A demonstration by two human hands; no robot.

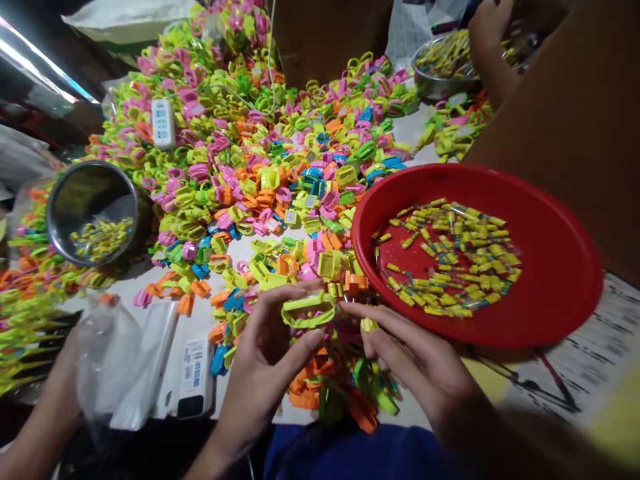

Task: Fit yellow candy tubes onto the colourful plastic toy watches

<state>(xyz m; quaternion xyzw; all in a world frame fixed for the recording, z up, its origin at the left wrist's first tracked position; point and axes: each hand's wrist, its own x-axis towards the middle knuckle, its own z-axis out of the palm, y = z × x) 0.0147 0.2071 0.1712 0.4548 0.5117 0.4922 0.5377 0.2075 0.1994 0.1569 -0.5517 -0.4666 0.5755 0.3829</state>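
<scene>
My left hand (265, 353) is closed on a yellow-green plastic toy watch (309, 311), gripped between thumb and fingers above the table. To its right, my right hand (415, 353) pinches a small yellow wrapped candy (369, 325), partly covered by the fingertips. The two hands are close but apart. Beneath them lies a loose pile of orange, green and pink toy watches (313, 377). A red basin (560, 247) beside my right hand holds many small yellow wrapped candies (450, 260).
A big heap of coloured toy watches (240, 160) fills the table's back, with a white power strip (163, 123) on it. A steel bowl (53, 220) stands left. Another person's hand (70, 373) touches a clear bag (107, 353); another person's hand (487, 33) is over a metal bowl (435, 87).
</scene>
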